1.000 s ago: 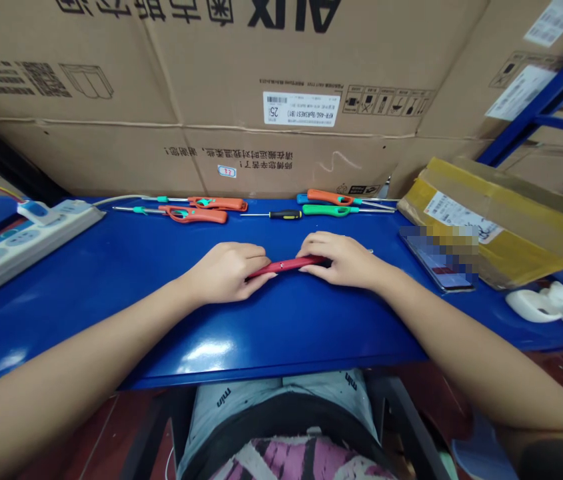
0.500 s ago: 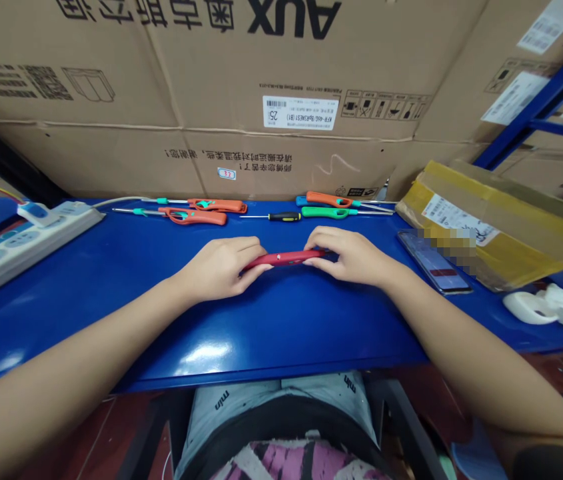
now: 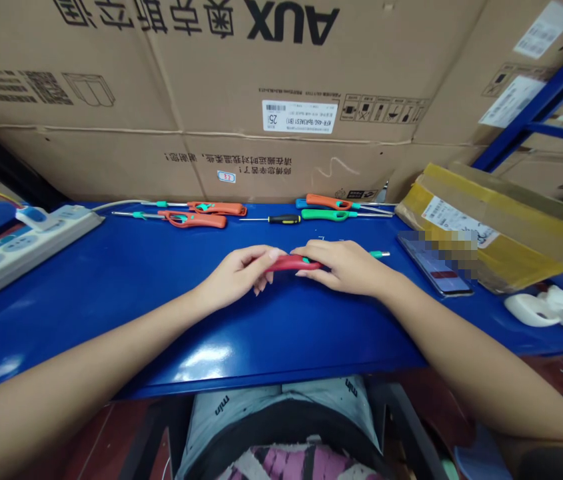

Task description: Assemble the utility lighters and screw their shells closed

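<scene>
The smooth, rounded red lighter [image 3: 287, 263] has turned, left hand [image 3: 238, 272] and right hand [image 3: 347, 265] both pinching it.

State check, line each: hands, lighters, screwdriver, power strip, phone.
Red plastic lighter: held, no flame visible
Left hand: thumb on that lighter's left end
Right hand: closed around that lighter
Two left orange plastic lighters: lying
Right orange plastic lighter: lying
Blue object behind it: mostly hidden
Green plastic lighter: lying
Black-and-yellow screwdriver: lying
White power strip: one plug inserted
Black phone: screen lit
</scene>
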Demonstrator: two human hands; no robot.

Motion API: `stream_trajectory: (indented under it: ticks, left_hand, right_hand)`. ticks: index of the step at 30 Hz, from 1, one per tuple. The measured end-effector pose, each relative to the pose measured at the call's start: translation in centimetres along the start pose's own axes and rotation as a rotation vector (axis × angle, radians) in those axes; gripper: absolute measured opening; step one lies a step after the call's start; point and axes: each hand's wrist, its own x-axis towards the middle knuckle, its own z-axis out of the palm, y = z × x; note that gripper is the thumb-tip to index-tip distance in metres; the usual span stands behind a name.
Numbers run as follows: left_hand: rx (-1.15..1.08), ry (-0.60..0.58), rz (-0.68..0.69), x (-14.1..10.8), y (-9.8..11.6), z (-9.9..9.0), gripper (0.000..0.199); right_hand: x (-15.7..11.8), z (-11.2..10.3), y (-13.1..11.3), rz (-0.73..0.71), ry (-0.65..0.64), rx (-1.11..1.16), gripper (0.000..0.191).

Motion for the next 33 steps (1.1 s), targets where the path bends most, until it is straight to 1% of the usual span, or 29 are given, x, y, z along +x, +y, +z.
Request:
stream_trajectory:
  ticks: [2, 4, 6, 9, 11, 12, 15, 19, 22, 25, 28, 31, 33]
  left_hand:
    - [0.262, 0.019, 0.223, -0.3, 0.0, -0.3, 0.047]
    - [0.444, 0.03, 0.373, -0.6, -0.1, -0.7, 0.041]
    - [0.515, 0.012, 0.434, -0.7, -0.3, -1.1, 0.04]
    - [0.56, -0.101, 0.482, -0.5, -0.8, -1.7, 0.042]
    - [0.579, -0.148, 0.494, -0.3, -1.1, -2.1, 0.04]
    - [0.582, -0.153, 0.495, -0.2, -1.2, -2.2, 0.04]
    - [0.588, -0.148, 0.509, -0.1, -1.3, -2.2, 0.04]
    - [0.611, -0.16, 0.524, -0.4, -0.9, -1.7, 0.039]
    - [0.599, -0.178, 0.467, -0.7, -0.3, -1.4, 0.033]
    - [0.546, -0.197, 0.431, -0.8, 0.0, -1.5, 0.032]
    - [0.506, -0.209, 0.408, -0.5, 0.0, -1.9, 0.029]
    - [0.485, -0.236, 0.382, -0.3, -0.2, -2.1, 0.024]
    - [0.439, -0.224, 0.305, -0.2, -0.3, -2.0, 0.026]
  right_hand:
    - [-0.1, -0.1, 0.0, 0.009, 0.012, 0.0, 0.041]
    - [-0.1, -0.1, 0.0, -0.001, 0.016, 0.004, 0.042]
    - [-0.2, 0.0, 0.0, -0.018, 0.009, 0.012, 0.042]
    - [-0.2, 0.1, 0.0, -0.056, -0.042, 0.054, 0.037]
    - [-0.2, 0.1, 0.0, -0.073, -0.077, 0.092, 0.034]
    - [-0.2, 0.1, -0.1, -0.075, -0.083, 0.104, 0.033]
    - [-0.1, 0.1, -0.2, -0.081, -0.066, 0.109, 0.033]
    - [0.0, 0.5, -0.3, -0.106, -0.032, 0.111, 0.033]
    - [0.0, 0.8, -0.6, -0.101, -0.054, 0.188, 0.025]
    - [0.1, 0.8, -1.0, -0.085, -0.076, 0.266, 0.024]
    - [0.2, 0.5, -1.1, -0.057, -0.113, 0.271, 0.026]
    - [0.2, 0.1, -0.7, -0.018, -0.163, 0.265, 0.022]
    - [0.2, 0.0, -0.3, 0.003, -0.172, 0.265, 0.022]
